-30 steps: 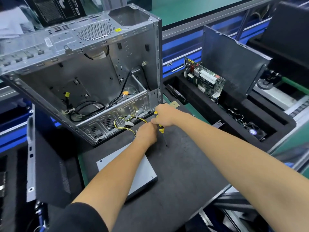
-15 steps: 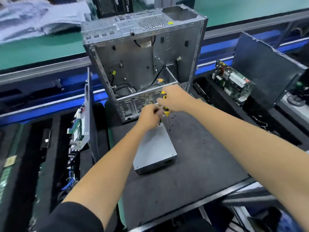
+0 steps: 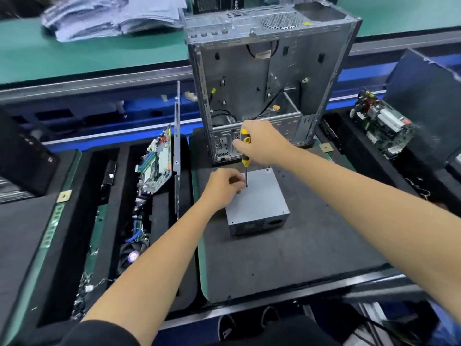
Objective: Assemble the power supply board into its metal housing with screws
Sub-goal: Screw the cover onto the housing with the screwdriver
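Head view shows your right hand wrapped around the yellow-and-black screwdriver, shaft pointing almost straight down, tip touching or just above the top of the grey power supply housing near its far-left part. Your left hand sits just left of the tip with fingers curled in a pinch right beside the shaft; it probably holds a screw, but the thing is too small to make out. The housing lies flat on the dark mat of the desk, its long axis running away from you and slightly left, vented end toward you. Both hands reach it from the near side, and the left is nearer the screw point, so the coming move turns on keeping the tip upright over that spot while the left steadies it. Beyond the housing stands the open computer chassis. No label on the housing is readable; only the letters "aso" show on a black box at the top edge.
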